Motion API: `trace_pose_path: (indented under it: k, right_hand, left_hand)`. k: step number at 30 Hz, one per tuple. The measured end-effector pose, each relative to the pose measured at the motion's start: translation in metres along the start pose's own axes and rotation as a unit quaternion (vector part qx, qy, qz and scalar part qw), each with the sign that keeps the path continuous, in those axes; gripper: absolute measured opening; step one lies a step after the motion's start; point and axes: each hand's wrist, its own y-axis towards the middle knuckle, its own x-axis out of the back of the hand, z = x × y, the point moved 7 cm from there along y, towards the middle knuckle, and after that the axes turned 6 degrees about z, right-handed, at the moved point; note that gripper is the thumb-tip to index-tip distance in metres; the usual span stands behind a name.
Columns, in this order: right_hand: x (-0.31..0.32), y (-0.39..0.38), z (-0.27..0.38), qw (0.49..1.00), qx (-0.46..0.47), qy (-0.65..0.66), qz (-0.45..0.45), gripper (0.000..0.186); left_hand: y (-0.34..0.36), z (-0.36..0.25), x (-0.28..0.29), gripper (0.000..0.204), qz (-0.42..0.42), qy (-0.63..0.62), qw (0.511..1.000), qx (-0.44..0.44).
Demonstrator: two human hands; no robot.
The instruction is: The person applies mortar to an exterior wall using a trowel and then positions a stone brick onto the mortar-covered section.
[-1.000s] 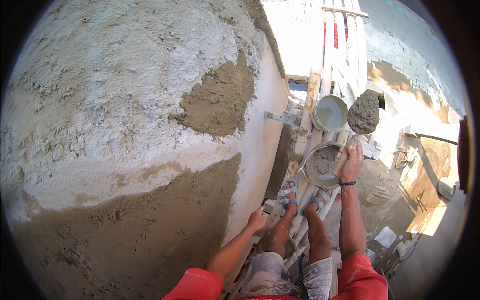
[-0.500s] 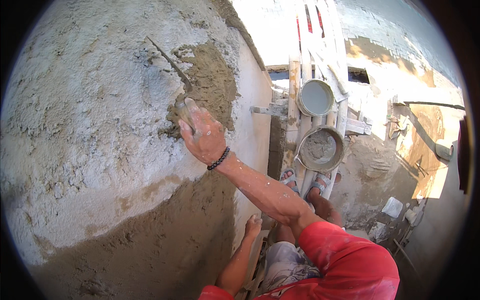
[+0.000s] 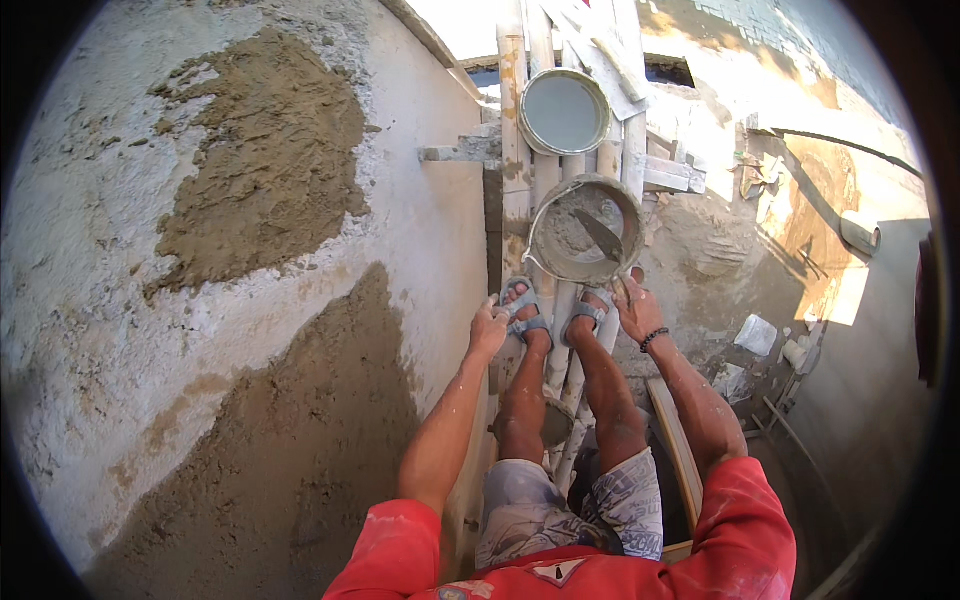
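My right hand (image 3: pixel 636 308) wrapped round the trowel (image 3: pixel 602 238), blade in or over the bucket (image 3: pixel 626 208), set by my feet (image 3: pixel 526 312) presumably for easy reach; my left hand (image 3: pixel 488 326) curled, its hold unclear.

Worn: short-sleeved red cloth shirt (image 3: pixel 738 530), pale-smudged; whitish cloth shorts (image 3: pixel 622 508), dark-printed
Ahead of shirt: round grey-crusted mortar bucket (image 3: pixel 630 213); dark-grey metal trowel (image 3: pixel 599 237); round pale-rimmed bucket (image 3: pixel 531 141), blue-grey liquid (image 3: pixel 563 113)
Ahead-left of shirt: rough brown mortar patch (image 3: pixel 275 150), whitish plaster wall (image 3: pixel 430 235)
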Motion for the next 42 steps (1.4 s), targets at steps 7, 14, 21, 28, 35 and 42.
trace_pose_path:
  k: [7, 14, 21, 28, 35, 42]
  right_hand:
    - [0.032, 0.071, -0.039, 0.974, -0.084, -0.193, 0.08, 0.032]
    - [-0.009, 0.139, -0.068, 0.955, -0.046, -0.25, 0.153, 0.029]
    - [-0.039, 0.126, -0.124, 0.977, -0.017, -0.112, 0.181, 0.04]
    - [-0.071, 0.097, -0.127, 0.968, -0.054, 0.141, 0.201, 0.047]
    - [-0.095, 0.076, -0.107, 0.903, -0.094, 0.382, 0.174, 0.047]
    - [-0.096, 0.06, -0.106, 0.87, -0.068, 0.465, 0.147, 0.045]
  left_hand:
    - [0.144, -0.094, -0.031, 0.063, 0.003, 0.181, 0.973, -0.143]
    - [0.175, -0.088, -0.063, 0.042, 0.039, 0.108, 0.982, -0.148]
    - [0.131, -0.105, -0.088, 0.035, -0.015, 0.101, 0.972, -0.212]
    - [0.119, -0.115, -0.097, 0.037, -0.023, 0.132, 0.961, -0.24]
    - [0.136, -0.113, -0.078, 0.04, 0.01, 0.184, 0.95, -0.251]
    - [0.16, -0.115, -0.068, 0.042, 0.049, 0.164, 0.971, -0.167]
